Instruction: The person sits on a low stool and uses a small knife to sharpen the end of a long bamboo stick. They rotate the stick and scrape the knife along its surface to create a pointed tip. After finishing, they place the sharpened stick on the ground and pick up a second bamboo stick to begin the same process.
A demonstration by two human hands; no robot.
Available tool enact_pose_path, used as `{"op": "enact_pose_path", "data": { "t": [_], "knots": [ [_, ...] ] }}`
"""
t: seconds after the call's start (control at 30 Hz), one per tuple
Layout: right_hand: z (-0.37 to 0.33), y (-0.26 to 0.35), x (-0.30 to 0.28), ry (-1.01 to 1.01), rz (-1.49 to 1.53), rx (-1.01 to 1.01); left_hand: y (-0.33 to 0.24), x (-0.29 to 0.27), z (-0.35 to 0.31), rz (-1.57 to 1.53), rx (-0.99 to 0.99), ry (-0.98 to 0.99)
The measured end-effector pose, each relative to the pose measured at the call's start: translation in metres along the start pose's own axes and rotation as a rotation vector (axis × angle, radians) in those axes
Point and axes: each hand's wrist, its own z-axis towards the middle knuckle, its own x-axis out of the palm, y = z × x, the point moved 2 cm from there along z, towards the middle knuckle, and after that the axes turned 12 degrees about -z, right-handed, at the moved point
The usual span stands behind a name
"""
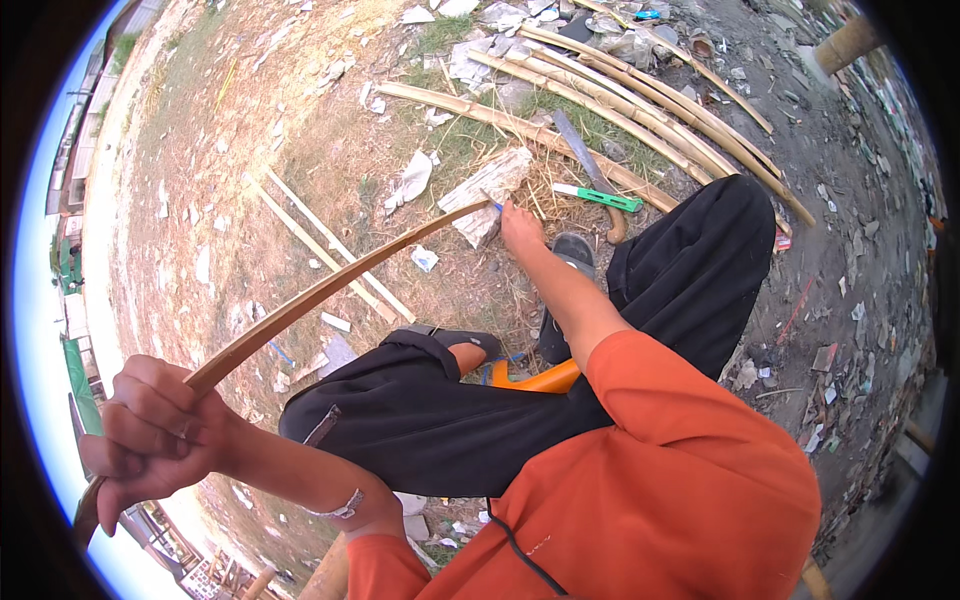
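Note:
My left hand [165, 430] is closed around a long split bamboo strip [330, 285], raised at the left side. From there the strip slopes away to the right, and its far end lies over a pale, rough wood block [490, 190] on the ground. At that end my right hand [522, 230] is closed on a thin blue tool [496, 205] with a narrow dark tip; most of it is hidden by the fingers. Just right of the block lie a handsaw [583, 150] with a wooden handle and a green-and-white flat item [600, 197].
Several long bamboo strips [640, 110] lie at the far right. Two thin strips [320, 240] rest left of the block. An orange plastic seat [535, 380] is beneath me, between my bent legs. Litter and straw cover the dirt. A post [848, 45] stands far right.

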Motion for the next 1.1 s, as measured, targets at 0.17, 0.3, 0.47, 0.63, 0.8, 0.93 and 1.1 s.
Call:
{"op": "enact_pose_path", "data": {
  "t": [0.17,0.3,0.47,0.63,0.8,0.93,1.1],
  "knots": [
    [0.008,-0.015,-0.008,0.025,0.11,0.022,0.005,-0.007,0.002,-0.068,0.012,0.015],
    [-0.021,0.008,-0.091,0.051,0.29,-0.218,-0.005,-0.01,-0.005,-0.135,-0.049,0.082],
    [-0.1,0.021,-0.146,0.169,0.618,-0.293,0.003,-0.001,0.0,-0.164,-0.047,0.191],
    [-0.146,0.041,-0.15,0.177,0.618,-0.262,0.003,0.008,-0.002,-0.164,-0.053,0.229],
    [-0.118,0.035,-0.134,0.113,0.533,-0.226,0.011,0.022,0.001,-0.261,-0.061,0.245],
    [-0.137,0.046,-0.145,-0.016,0.639,-0.306,0.013,0.029,-0.003,-0.216,-0.022,0.199],
    [-0.123,0.034,-0.129,0.065,0.565,-0.259,0.013,0.022,0.001,-0.256,-0.024,0.203]
  ]
}}
